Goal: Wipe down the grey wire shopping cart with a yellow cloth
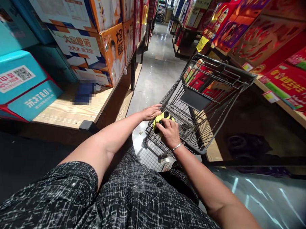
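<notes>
A small bright yellow-and-black object (pixel 158 119), its exact kind not clear, sits at the near left end of the metal shopping cart (pixel 194 98). My right hand (pixel 169 132), with a light band on the wrist, has its fingers closed around it from the right. My left hand (pixel 151 112) lies against its left side, fingers stretched out toward the cart's wire edge. Part of the object is covered by my fingers. The cart's wire basket is below and beyond both hands.
A wooden shelf (pixel 67 107) on the left bears orange-and-white cartons (pixel 112 55) and a turquoise box (pixel 24 85). Red gift boxes (pixel 291 80) fill the right shelf, close beside the cart. A shiny floor aisle (pixel 157 60) runs ahead between shelves.
</notes>
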A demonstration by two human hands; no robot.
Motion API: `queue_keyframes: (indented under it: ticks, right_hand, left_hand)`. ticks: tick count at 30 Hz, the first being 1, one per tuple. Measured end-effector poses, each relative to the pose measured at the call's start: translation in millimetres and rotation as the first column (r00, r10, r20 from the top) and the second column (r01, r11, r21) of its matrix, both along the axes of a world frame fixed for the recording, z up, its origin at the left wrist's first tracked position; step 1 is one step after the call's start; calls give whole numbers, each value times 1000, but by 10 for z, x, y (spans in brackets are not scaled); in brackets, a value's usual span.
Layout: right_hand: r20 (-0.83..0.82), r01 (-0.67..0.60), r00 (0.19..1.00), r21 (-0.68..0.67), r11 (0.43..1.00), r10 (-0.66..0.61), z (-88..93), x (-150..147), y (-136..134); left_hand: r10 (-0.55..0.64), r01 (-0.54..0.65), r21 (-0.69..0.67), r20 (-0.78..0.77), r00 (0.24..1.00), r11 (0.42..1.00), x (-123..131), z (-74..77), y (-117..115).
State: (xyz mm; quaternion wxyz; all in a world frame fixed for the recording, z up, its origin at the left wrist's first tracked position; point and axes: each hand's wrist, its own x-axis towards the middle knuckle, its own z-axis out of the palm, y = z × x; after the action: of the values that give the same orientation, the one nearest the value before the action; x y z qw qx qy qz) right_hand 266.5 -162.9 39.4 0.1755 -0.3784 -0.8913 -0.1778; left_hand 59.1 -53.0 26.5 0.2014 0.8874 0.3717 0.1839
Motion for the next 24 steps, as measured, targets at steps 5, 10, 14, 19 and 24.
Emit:
queue_keyframes:
  ticks: [5,10,14,19,24]
  right_hand:
    - [110,0,994,-100,995,11,-35,41,39]
    - [141,-35,989,-77,996,46,112,637,-350]
    - [173,22,985,-82,996,-7,184,1051,-654]
    - [141,112,984,-45,993,-105,92,873,-513]
    - [91,172,982,-79,982,-164,-65,118,-53]
  left_hand:
    - [117,-117,7,-1,993,993,-40,24,12]
    - [157,-158,14,28,987,987,-78,-21,72]
    - [100,-104,29,123,987,994,-35,-82,109]
    - [37,-26,-54,222,974,998,48,-2,73]
    - [39,-2,-170,215,976,985,46,127,21]
